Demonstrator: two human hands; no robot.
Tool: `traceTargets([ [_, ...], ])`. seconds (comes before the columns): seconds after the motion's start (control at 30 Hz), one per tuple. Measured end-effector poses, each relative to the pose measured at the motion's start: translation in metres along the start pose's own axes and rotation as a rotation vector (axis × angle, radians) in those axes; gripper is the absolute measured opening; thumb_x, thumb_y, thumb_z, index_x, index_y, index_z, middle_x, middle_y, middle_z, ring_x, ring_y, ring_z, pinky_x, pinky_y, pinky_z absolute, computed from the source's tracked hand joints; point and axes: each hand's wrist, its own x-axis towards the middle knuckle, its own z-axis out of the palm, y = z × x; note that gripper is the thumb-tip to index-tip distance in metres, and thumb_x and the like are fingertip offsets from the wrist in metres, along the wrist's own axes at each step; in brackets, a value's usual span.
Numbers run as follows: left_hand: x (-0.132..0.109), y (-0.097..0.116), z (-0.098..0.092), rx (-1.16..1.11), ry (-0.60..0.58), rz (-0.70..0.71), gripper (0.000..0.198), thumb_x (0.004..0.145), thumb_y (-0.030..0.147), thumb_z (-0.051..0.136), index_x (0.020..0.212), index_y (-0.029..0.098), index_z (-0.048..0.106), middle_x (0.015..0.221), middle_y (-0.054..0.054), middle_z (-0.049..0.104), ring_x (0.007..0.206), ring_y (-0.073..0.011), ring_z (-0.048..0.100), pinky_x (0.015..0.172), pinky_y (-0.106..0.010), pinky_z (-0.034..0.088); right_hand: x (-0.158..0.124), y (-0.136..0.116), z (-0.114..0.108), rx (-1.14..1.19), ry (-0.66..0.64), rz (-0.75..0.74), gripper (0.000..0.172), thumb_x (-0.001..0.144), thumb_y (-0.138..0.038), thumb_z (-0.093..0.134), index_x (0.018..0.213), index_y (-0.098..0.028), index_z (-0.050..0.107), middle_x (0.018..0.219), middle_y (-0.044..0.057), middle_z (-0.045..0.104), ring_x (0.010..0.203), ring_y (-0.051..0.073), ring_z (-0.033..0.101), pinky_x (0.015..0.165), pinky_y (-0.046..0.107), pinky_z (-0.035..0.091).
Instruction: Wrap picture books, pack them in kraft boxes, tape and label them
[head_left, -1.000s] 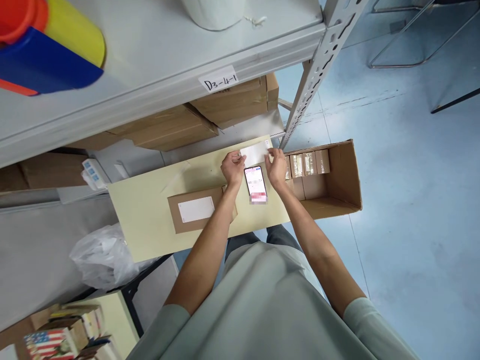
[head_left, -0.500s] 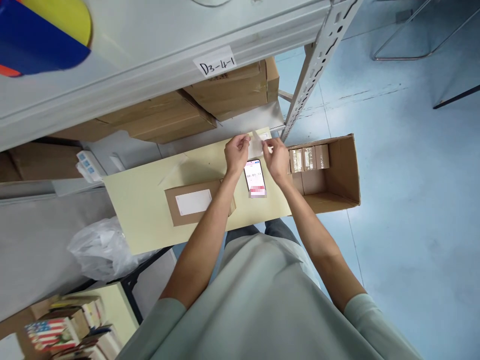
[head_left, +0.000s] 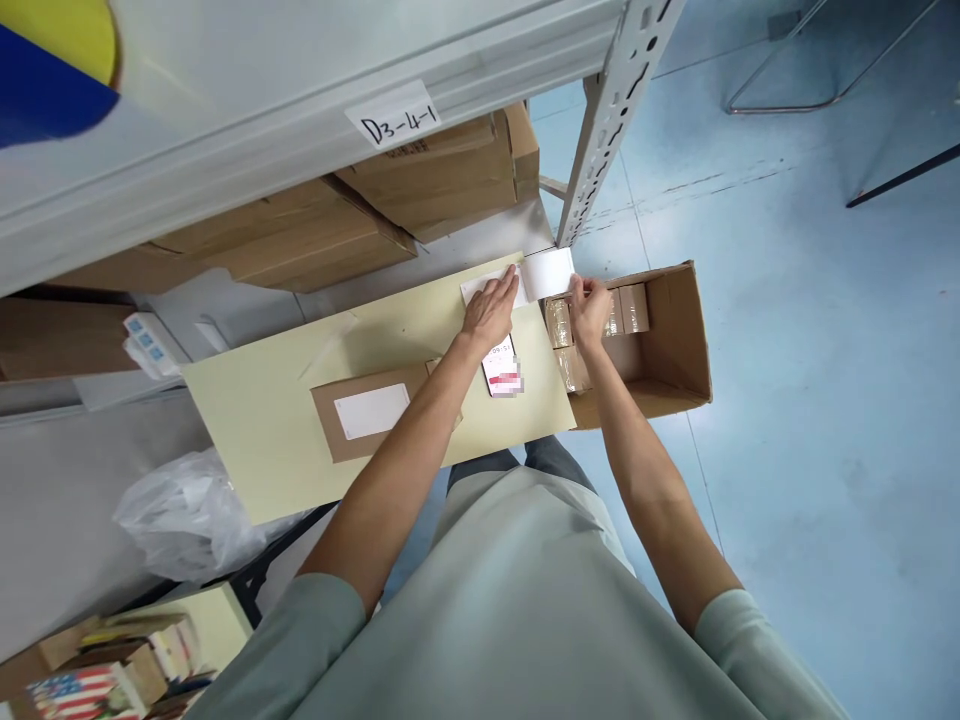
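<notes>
My left hand lies with fingers stretched out, pressing on a flat white paper sheet at the table's far edge. My right hand pinches the right end of a white label, which is raised and curved up from the sheet. Just below my left hand lies a phone with a lit timer screen, its upper part covered by the hand. A brown cardboard box with a white label on its top sits left of the phone, partly behind my left forearm.
An open carton holding several small taped boxes stands right of the pale yellow table. A metal shelf with a label tag overhangs the far side, above large cartons. A clear plastic bag hangs at lower left.
My hands have moved apart. The left has gone from a pinch to lying flat on the sheet; the right has moved right, drawing the white label out past the table's edge.
</notes>
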Motion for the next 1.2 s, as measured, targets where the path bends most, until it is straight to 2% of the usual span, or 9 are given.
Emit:
traceTargets([
  [0.17, 0.006, 0.025, -0.016, 0.237, -0.151, -0.063, 0.081, 0.093, 0.003, 0.049, 0.172, 0.014, 0.041, 0.185, -0.009, 0.028, 0.158, -0.0374, 0.041, 0.131, -0.058, 0.038, -0.003, 0.007, 0.008, 0.048, 0.02, 0.078, 0.062, 0.11, -0.07, 0.047, 0.099, -0.015, 0.073, 0.093, 0.015, 0.081, 0.086, 0.029, 0.079, 0.085, 0.041, 0.06],
  [0.33, 0.01, 0.049, -0.022, 0.456, -0.283, -0.134, 0.082, 0.095, 0.002, 0.042, 0.176, 0.01, 0.031, 0.187, -0.01, 0.017, 0.16, -0.0364, 0.038, 0.126, -0.056, 0.043, -0.019, 0.03, -0.008, 0.124, 0.139, 0.237, 0.047, 0.11, -0.056, 0.053, 0.094, -0.016, 0.071, 0.094, 0.016, 0.082, 0.08, 0.027, 0.081, 0.077, 0.036, 0.061],
  [0.47, 0.012, 0.05, -0.022, 0.429, -0.284, -0.141, 0.083, 0.094, 0.004, 0.047, 0.176, 0.01, 0.03, 0.187, -0.011, 0.016, 0.161, -0.039, 0.037, 0.124, -0.057, 0.046, -0.048, 0.046, -0.033, 0.138, 0.227, 0.331, 0.043, 0.108, -0.055, 0.055, 0.089, -0.019, 0.067, 0.08, 0.012, 0.08, 0.081, 0.027, 0.081, 0.078, 0.035, 0.06],
  [0.63, 0.002, 0.054, -0.021, 0.173, -0.189, -0.16, 0.087, 0.098, 0.021, 0.063, 0.177, 0.011, 0.028, 0.188, -0.015, 0.01, 0.165, -0.0424, 0.034, 0.131, -0.056, 0.041, -0.091, 0.029, -0.064, 0.225, 0.223, 0.212, 0.048, 0.102, -0.067, 0.057, 0.09, -0.021, 0.064, 0.074, 0.006, 0.076, 0.073, 0.022, 0.074, 0.077, 0.033, 0.059],
  [0.73, -0.03, 0.073, -0.019, -0.117, -0.017, -0.189, 0.082, 0.102, 0.035, 0.065, 0.173, 0.008, 0.034, 0.185, -0.023, 0.019, 0.168, -0.041, 0.031, 0.136, -0.053, 0.03, -0.121, -0.001, -0.085, 0.345, 0.168, 0.121, 0.054, 0.096, -0.075, 0.062, 0.09, -0.022, 0.065, 0.076, 0.004, 0.075, 0.074, 0.021, 0.073, 0.076, 0.033, 0.059],
  [0.8, -0.064, 0.091, -0.02, -0.415, 0.063, -0.295, 0.071, 0.104, 0.044, 0.063, 0.164, 0.011, 0.048, 0.173, -0.025, 0.046, 0.16, -0.0393, 0.045, 0.131, -0.054, 0.037, -0.141, -0.023, -0.101, 0.462, 0.12, 0.119, 0.057, 0.091, -0.079, 0.067, 0.09, -0.022, 0.066, 0.075, 0.002, 0.074, 0.074, 0.021, 0.073, 0.073, 0.033, 0.059],
  [0.87, -0.105, 0.109, -0.026, -0.84, 0.022, -0.375, 0.063, 0.102, 0.057, 0.061, 0.149, 0.016, 0.064, 0.154, -0.022, 0.067, 0.14, -0.0372, 0.065, 0.114, -0.05, 0.054, -0.162, -0.044, -0.117, 0.565, 0.077, 0.146, 0.059, 0.086, -0.08, 0.073, 0.089, -0.022, 0.066, 0.072, 0.0, 0.072, 0.071, 0.02, 0.072, 0.07, 0.032, 0.059],
  [0.97, -0.169, 0.136, -0.045, -1.309, -0.059, -0.389, 0.066, 0.089, 0.07, 0.067, 0.118, 0.012, 0.078, 0.119, -0.021, 0.081, 0.102, -0.0307, 0.079, 0.088, -0.039, 0.059, -0.19, -0.073, -0.142, 0.668, -0.001, 0.186, 0.056, 0.083, -0.078, 0.081, 0.086, -0.023, 0.067, 0.069, -0.001, 0.07, 0.066, 0.017, 0.069, 0.066, 0.03, 0.056],
  [1.2, -0.272, 0.182, -0.112, -1.358, 0.13, -0.211, 0.028, 0.08, 0.043, 0.081, 0.083, 0.015, 0.079, 0.087, -0.011, 0.081, 0.067, -0.0163, 0.064, 0.064, -0.03, 0.046, -0.24, -0.131, -0.172, 0.765, -0.239, 0.117, 0.051, 0.089, -0.064, 0.086, 0.072, -0.024, 0.061, 0.067, -0.001, 0.067, 0.063, 0.013, 0.06, 0.062, 0.027, 0.05],
])
